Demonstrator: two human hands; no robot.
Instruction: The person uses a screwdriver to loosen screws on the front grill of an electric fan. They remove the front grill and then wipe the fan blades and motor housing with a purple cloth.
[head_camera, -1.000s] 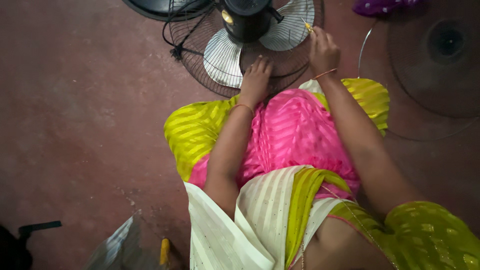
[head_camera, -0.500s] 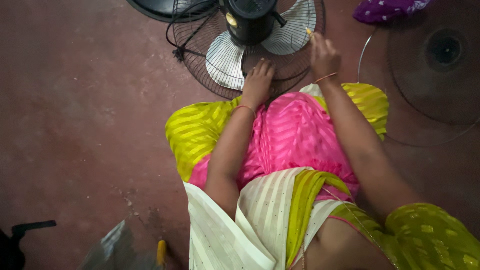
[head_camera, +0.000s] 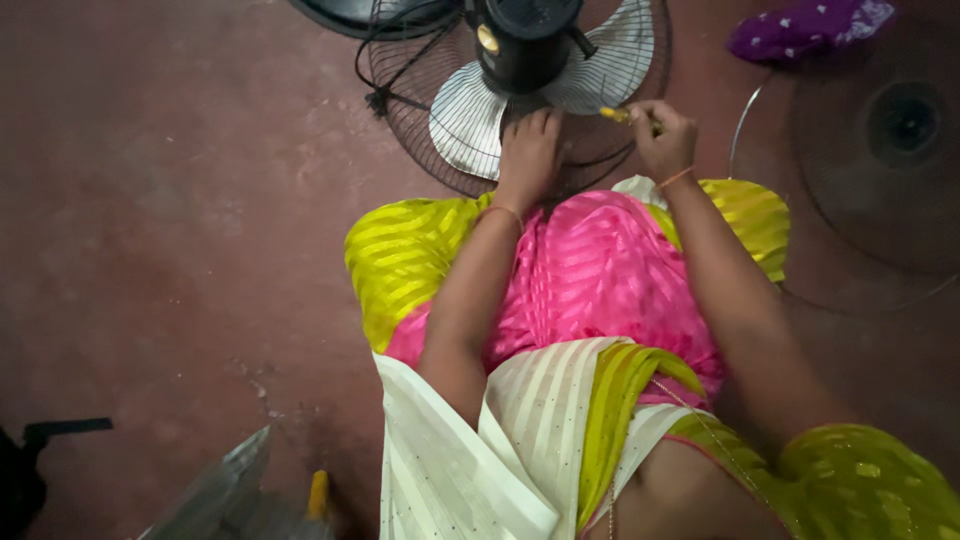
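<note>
The person sits on the reddish floor (head_camera: 170, 200) with a fan (head_camera: 520, 90) lying just past the knees, its black motor housing (head_camera: 522, 42) uppermost, pale blades (head_camera: 470, 120) beneath it and the wire guard (head_camera: 420, 130) under those. The left hand (head_camera: 530, 150) rests palm down on the guard beside the motor, fingers loosely spread and holding nothing. The right hand (head_camera: 665, 140) is curled around a screwdriver with a yellow handle (head_camera: 622, 115), pinched between thumb and fingers, its tip pointing toward the motor. A second wire guard (head_camera: 870, 200) lies on the floor to the right, near a purple cloth (head_camera: 805, 28).
</note>
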